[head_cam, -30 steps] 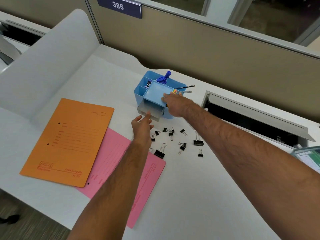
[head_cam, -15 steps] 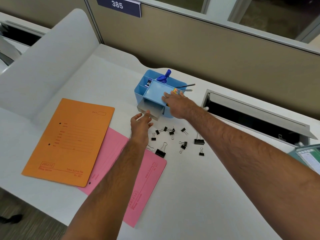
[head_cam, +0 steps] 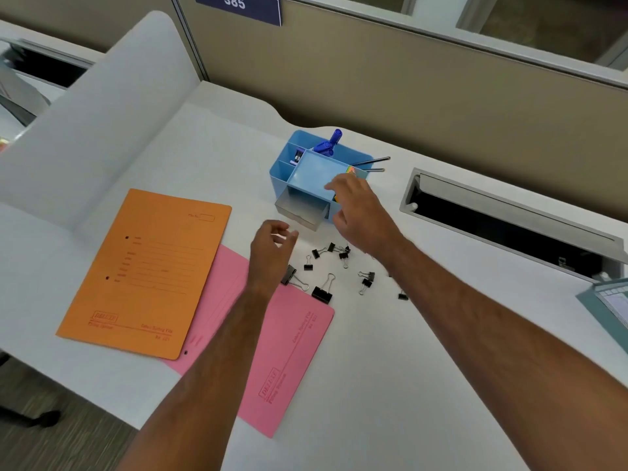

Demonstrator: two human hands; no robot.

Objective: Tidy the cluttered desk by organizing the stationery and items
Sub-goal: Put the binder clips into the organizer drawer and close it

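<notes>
- Orange file folder (head_cam: 146,271): flat on the white desk (head_cam: 373,368), far left of the items; its right edge overlaps a pink file folder (head_cam: 272,351) that lies under it and reaches toward the desk's near edge.
- Left hand (head_cam: 272,248): above the desk just in front of the drawer, fingers loosely curled, thumb and forefinger near each other, nothing held; touches neither drawer nor clips as far as can be told. Its wrist hides part of a large binder clip (head_cam: 294,277) at the pink folder's top edge.
- Blue desk organizer (head_cam: 289,171): upright at the back of the desk, near the partition. Grey drawer (head_cam: 300,209) at its base is pulled partly out toward the viewer. Top tray looks bare; blue pens (head_cam: 328,144) stand in the rear compartment, two dark pens (head_cam: 370,163) lean out to the right.
- Binder clips (head_cam: 343,256): black, scattered loose on the desk in front of the organizer, between the two forearms; a larger one (head_cam: 323,292) touches the pink folder's corner.
- Right hand (head_cam: 360,212): over the organizer's front right corner, fingers bent downward; whether they grip the corner or only rest there cannot be told. A multicoloured pad (head_cam: 351,170) shows just behind the fingers.
- Open cable trough (head_cam: 509,215): set in the desk, right of the organizer.
</notes>
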